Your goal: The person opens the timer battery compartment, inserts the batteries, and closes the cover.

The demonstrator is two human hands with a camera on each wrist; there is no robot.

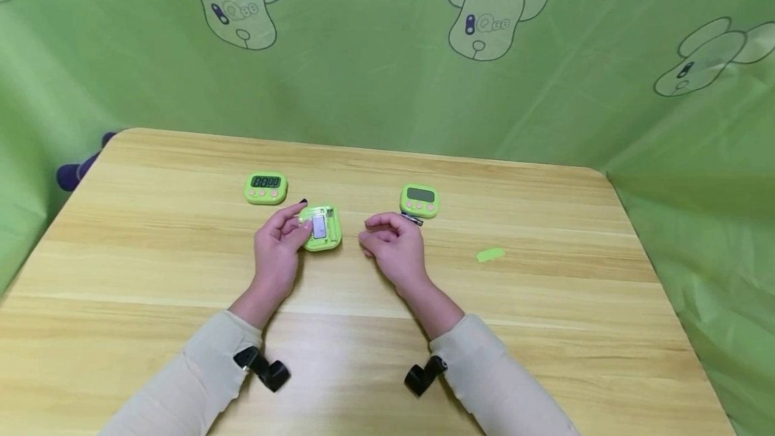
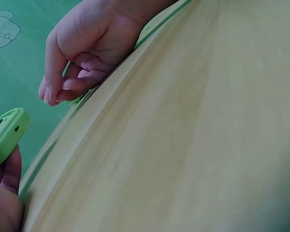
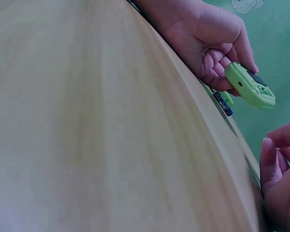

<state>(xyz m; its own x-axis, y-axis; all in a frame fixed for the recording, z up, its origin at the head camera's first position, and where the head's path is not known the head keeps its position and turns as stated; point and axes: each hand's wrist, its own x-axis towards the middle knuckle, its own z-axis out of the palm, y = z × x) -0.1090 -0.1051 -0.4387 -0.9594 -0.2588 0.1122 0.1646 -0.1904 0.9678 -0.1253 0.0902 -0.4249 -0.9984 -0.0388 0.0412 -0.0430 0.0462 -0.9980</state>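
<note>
And here's the left hand, gripping a green digital timer, thumb pressed on the back and fingers curled beneath. That timer is the centre of the action, held back side up, its recessed battery compartment in full view beside a rectangular plate!

Over to just past three o'clock of it, the right hand: fingers curled inward, thumb tip close by the index fingertip, the two hands apart. Is anything pinched there? Can't tell from these angles.

Up at ten o'clock from the held timer, a second green timer lies face up, digits showing on its display. Between two and three o'clock, a third green timer, also face up, its display blank, with a cylindrical battery right at its six o'clock edge, partly behind the right hand. Out wide at three o'clock, a light-green strip lies flat on the wooden table. And the right-wrist view picks up a blue-and-black battery near the left hand!
</note>
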